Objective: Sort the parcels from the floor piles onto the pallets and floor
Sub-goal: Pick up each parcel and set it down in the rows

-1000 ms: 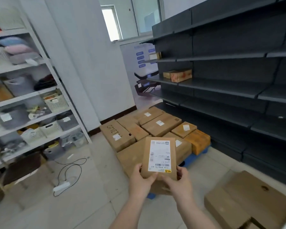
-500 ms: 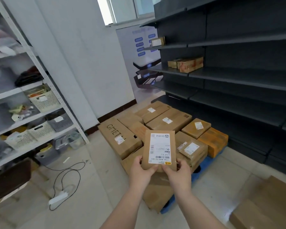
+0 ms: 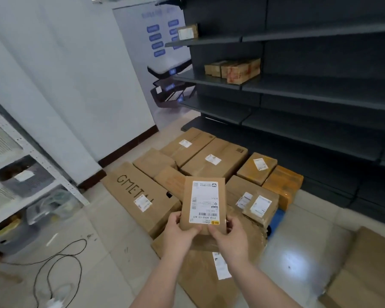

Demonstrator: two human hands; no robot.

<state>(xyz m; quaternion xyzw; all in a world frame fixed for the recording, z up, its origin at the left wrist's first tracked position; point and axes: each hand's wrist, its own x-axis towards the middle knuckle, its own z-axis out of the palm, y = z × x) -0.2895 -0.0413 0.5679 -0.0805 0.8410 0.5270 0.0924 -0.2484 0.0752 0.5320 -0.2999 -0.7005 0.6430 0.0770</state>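
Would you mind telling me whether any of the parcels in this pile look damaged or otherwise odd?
Yes: the large flat carton just beyond the hands looks crumpled and torn along its right edge. The long GMETAL box lies askew to its neighbours. The small parcel being held looks intact.

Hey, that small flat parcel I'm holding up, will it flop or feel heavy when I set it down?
Probably stiff: the small parcel stands upright, held only at its bottom edge by the left hand and right hand. Likely light, since fingertips alone carry it. Its flat faces shouldn't roll.
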